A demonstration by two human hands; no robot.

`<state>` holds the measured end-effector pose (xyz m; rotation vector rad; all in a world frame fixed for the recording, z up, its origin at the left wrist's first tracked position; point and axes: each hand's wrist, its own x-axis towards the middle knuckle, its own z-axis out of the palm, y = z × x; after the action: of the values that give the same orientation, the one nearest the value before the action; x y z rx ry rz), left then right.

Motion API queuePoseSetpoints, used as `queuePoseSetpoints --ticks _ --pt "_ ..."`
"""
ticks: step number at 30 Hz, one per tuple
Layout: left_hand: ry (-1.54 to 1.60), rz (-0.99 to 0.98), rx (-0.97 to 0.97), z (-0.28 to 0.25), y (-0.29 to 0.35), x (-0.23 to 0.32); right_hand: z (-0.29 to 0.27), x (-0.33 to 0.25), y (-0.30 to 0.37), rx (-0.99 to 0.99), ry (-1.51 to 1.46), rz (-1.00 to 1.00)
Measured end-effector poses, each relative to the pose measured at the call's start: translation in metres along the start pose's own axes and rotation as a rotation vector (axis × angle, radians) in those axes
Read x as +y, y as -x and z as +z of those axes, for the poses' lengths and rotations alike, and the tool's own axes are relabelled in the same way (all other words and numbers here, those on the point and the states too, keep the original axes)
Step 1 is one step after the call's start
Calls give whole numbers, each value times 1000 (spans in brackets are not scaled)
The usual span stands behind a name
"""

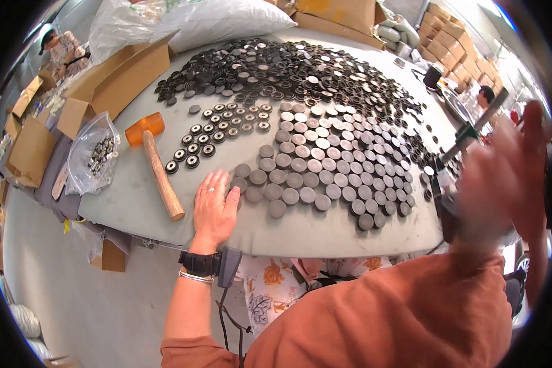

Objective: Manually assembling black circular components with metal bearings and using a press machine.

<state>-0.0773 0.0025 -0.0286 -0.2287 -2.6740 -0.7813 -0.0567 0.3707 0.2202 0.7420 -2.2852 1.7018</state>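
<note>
Left of centre, the left hand [214, 205] is lying flat, grip released, beside round, matte grey discs [310, 179] spreading mid-frame across the desk [122, 199]. Far right, the right hand [497, 178] is blurring, its grip impossible to tell.

Small printed lettering [281, 305] shows on the white floral cloth [257, 286], too indistinct to read reliably.

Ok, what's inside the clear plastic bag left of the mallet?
Inside the bag lies a heap of small silvery pieces. Only the outer ones show; whatever sits beneath them is covered.
</note>
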Motion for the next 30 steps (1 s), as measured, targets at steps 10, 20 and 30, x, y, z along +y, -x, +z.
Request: queuePoseSetpoints --ticks 10,20,30 --pt "38 93 91 7 13 0 -32 -36 127 46 -68 -182" --pt "-22 39 -24 -5 14 20 -54 -53 165 204 -70 -184" --pt "-66 48 -68 5 13 5 -52 -39 203 447 -137 -1"
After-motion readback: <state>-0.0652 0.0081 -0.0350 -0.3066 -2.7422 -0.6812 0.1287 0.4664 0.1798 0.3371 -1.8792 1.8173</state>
